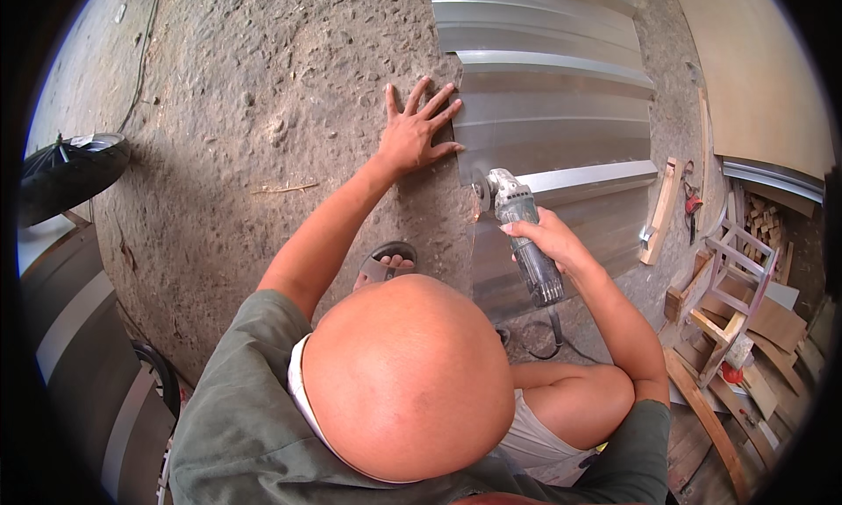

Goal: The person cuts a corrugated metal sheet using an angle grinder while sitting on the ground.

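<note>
My right hand [551, 238] is wrapped round the body of an angle grinder [527, 252], whose power cord trails from its rear end. The grinder's disc [481, 189] stands at the left edge of a ribbed grey metal sheet [561, 107]. Whether the disc touches the metal, I cannot tell. Just beyond the disc, my left hand [416, 132] has its fingers spread, with the thumb at the sheet's edge and the other fingers beside it over the rough ground. Nothing shows in that hand.
Rough concrete ground [219, 110] stretches to the left. A black-tyred wheel [74, 176] and more ribbed metal [74, 347] are at the left rim. On the right are a wooden board [660, 214], a small wooden frame [741, 268], scrap wood and a large panel [754, 75].
</note>
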The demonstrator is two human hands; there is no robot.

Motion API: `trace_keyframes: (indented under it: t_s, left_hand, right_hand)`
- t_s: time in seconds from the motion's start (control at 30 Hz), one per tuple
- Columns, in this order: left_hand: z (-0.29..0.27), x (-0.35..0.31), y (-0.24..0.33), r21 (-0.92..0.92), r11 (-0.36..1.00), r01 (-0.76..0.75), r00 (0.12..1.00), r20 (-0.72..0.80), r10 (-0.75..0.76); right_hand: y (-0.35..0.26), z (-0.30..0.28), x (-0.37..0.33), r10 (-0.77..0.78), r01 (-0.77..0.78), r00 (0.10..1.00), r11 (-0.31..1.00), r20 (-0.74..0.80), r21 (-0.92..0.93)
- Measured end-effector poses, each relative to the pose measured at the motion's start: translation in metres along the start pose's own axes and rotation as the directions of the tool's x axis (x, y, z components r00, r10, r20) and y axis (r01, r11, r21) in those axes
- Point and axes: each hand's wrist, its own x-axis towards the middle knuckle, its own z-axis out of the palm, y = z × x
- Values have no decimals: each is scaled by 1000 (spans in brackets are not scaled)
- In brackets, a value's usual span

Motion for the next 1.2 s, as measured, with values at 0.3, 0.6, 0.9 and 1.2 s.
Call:
trace_keyframes:
  t_s: [0.3,0.6,0.9,1.2]
  left_hand:
    - [0,-1,-1,-13,1000,-8,1000,-11,7]
    - [-1,-1,0,2,1000,-1,1000,2,1]
    - [0,-1,0,5,1000,0,1000,4,0]
    - [-1,-1,1,-4,1000,5,1000,7,-5]
  right_hand:
    - [-2,0,5,31,-31,999,1000,-20,3]
    - [1,-2,8,27,-27,1000,1000,-8,7]
    - [-2,1,7,33,-33,999,999,-18,-7]
    - [3,-2,7,24,-25,1000,1000,12,5]
